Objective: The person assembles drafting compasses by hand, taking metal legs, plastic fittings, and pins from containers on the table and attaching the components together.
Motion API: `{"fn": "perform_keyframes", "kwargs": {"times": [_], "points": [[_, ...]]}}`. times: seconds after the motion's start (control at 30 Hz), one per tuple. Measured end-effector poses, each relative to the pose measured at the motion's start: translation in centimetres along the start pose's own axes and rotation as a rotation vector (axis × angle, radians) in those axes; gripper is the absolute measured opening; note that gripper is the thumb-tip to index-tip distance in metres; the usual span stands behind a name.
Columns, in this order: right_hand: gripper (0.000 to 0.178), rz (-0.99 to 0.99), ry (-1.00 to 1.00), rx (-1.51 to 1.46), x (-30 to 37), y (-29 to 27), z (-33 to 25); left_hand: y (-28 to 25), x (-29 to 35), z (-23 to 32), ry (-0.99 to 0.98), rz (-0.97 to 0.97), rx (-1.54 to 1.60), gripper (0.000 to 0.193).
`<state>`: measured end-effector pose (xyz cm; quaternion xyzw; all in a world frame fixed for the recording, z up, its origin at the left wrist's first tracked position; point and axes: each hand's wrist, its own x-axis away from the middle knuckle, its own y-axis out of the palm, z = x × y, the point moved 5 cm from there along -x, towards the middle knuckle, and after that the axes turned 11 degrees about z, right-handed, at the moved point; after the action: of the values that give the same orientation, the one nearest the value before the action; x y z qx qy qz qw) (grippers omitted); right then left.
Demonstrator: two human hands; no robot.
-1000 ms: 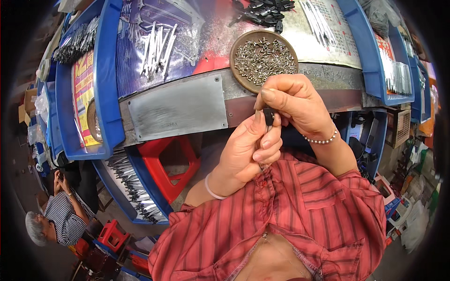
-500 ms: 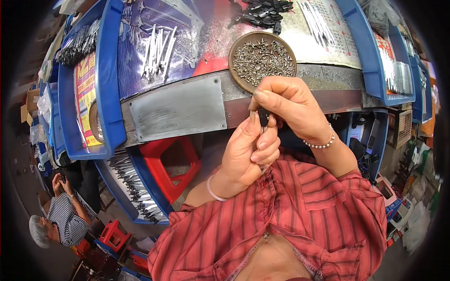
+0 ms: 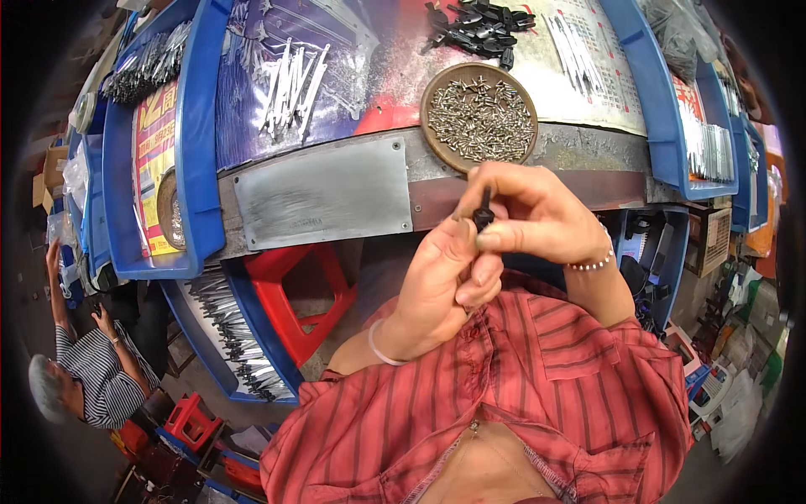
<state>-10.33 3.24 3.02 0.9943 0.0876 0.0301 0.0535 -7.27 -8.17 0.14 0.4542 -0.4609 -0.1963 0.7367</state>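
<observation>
Now a thin dark stem has been brought into view on the black part, pinched by fingers of the left hand and right hand; beyond them, glossy metal pins are heaped in a round dish.

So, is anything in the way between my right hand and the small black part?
Nothing visible: your right hand is at the small black part, its thumb tip right against it, with your left hand at the other side. Both hands hide some of it, though.
</observation>
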Motion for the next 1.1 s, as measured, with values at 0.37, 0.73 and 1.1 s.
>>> {"fn": "perform_keyframes", "kwargs": {"times": [0.37, 0.73, 1.1], "points": [[0.019, -0.003, -0.026, 0.076, 1.2, 0.8, -1.5, 0.3, 0.9, 0.1, 0.096, -0.101, -0.128, 0.031], [0.016, 0.116, 0.167, -0.19, 0.8, 0.7, 1.4, -0.6, 0.0, 0.0, -0.01, 0.037, -0.063, 0.035], [0.019, 0.231, 0.363, -0.32, 1.6, 0.3, 1.8, -0.9, -0.5, -0.3, -0.039, 0.012, -0.062, 0.035]]}}
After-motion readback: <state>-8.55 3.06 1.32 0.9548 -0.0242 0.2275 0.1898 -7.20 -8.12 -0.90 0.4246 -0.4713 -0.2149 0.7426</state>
